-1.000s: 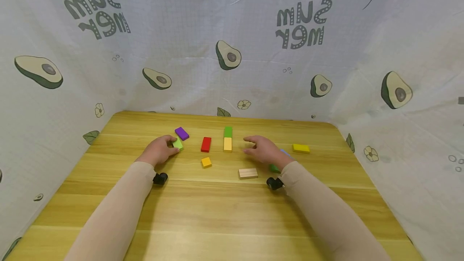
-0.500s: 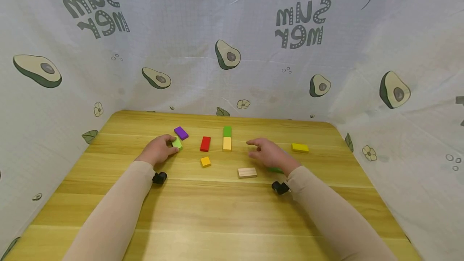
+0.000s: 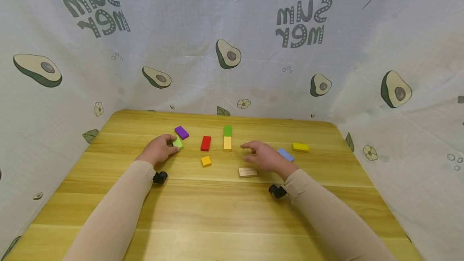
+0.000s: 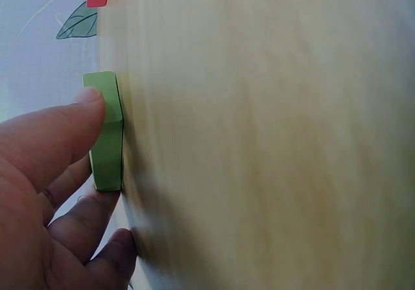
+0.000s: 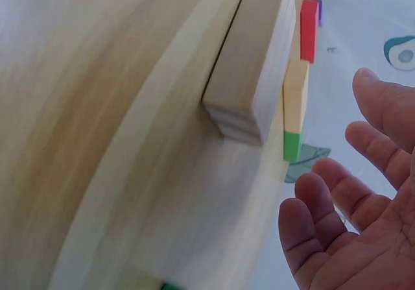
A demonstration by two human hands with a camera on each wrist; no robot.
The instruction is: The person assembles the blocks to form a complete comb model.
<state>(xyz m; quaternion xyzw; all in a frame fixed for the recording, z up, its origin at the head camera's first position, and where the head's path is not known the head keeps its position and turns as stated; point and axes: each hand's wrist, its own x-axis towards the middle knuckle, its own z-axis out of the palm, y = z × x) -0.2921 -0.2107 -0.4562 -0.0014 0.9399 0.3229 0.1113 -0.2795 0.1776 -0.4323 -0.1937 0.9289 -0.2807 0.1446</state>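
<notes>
My left hand [image 3: 156, 150] pinches a light green block [image 3: 177, 143] at the left of the table; the left wrist view has the thumb on one side of this block [image 4: 107, 134]. My right hand [image 3: 267, 157] is held above the table with nothing in it, its fingers [image 5: 343, 193] relaxed and apart. Nearest to it are a plain wooden block [image 3: 247, 173], just in front of the fingers, and a blue block [image 3: 286, 154], partly behind the hand. Under the right wrist a dark green piece is hidden in the head view; a corner of a green thing [image 5: 171, 287] shows in the right wrist view.
Purple [image 3: 181, 132] and red [image 3: 206, 143] blocks lie right of the left hand. A small orange block [image 3: 206, 161] sits nearer. Mid-table, a green block [image 3: 227, 131] adjoins a pale yellow one [image 3: 227, 144]. Far right is a yellow block [image 3: 300, 147]. A printed cloth [image 3: 195, 88] surrounds the table.
My right hand has shifted slightly right, then back left and nearer to me. The blue block now shows more, and the dark green piece is covered. The left hand stays on the light green block.
</notes>
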